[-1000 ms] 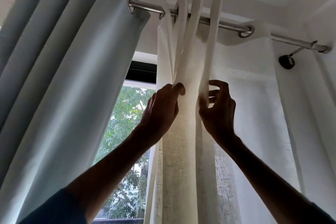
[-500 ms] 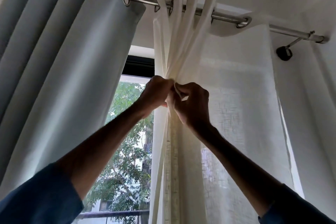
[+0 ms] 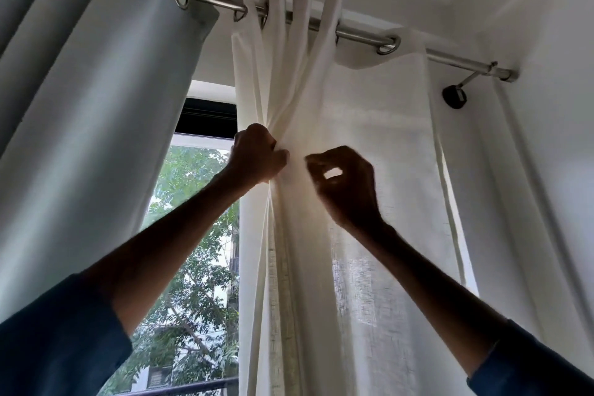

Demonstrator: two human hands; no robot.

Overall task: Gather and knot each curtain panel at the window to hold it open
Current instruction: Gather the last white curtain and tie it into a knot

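A grey curtain [image 3: 96, 106] hangs at the left, beside the uncovered window [image 3: 193, 235]. The left hand [image 3: 258, 156] grips the white curtain's [image 3: 369, 125] gathered folds in a fist, below the rod [image 3: 212, 0]. Just right of it, the blurred right hand [image 3: 347, 183] curls thumb to fingers against the cloth; whether it pinches any I cannot tell.

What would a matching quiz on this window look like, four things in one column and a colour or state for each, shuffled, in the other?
Column one:
1. left hand
2. curtain rod
3. left-side curtain
4. wall bracket base

Column two:
a. silver metal
b. black
c. grips the bunched cream curtain
d. grey-blue

Pairs: 1-c, 2-a, 3-d, 4-b.
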